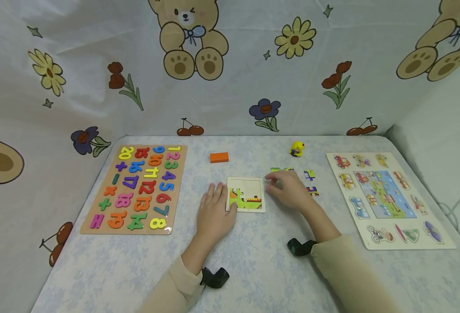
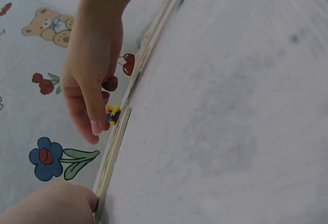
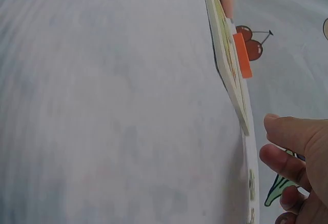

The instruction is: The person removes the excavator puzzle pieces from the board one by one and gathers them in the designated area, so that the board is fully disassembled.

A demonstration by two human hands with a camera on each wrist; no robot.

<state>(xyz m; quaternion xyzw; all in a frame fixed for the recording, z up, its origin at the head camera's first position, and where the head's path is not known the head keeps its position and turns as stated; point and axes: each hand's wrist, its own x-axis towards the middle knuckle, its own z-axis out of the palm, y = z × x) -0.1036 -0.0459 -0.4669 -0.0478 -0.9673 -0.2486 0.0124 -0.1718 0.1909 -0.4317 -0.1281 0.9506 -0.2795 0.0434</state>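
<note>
A small square puzzle tray (image 1: 246, 182) lies flat in the middle of the table, its lower part filled with joined green, yellow and red pieces. My left hand (image 1: 216, 215) rests at the tray's left side, fingers extended and thumb on its edge. Just past the right edge hovers my right hand (image 1: 288, 189), fingers loosely bent. In the right wrist view a gap shows between its thumb (image 3: 287, 131) and index finger, with nothing in it. Loose jigsaw pieces (image 1: 310, 174) lie behind and beside that hand, some partly covered by it.
At left lies a number board (image 1: 176, 191) with colourful numerals. A picture puzzle board (image 1: 347, 208) is at right. Toward the back are an orange block (image 1: 219, 157) and a yellow toy duck (image 1: 297, 149). A patterned cloth (image 1: 230, 100) hangs behind the table.
</note>
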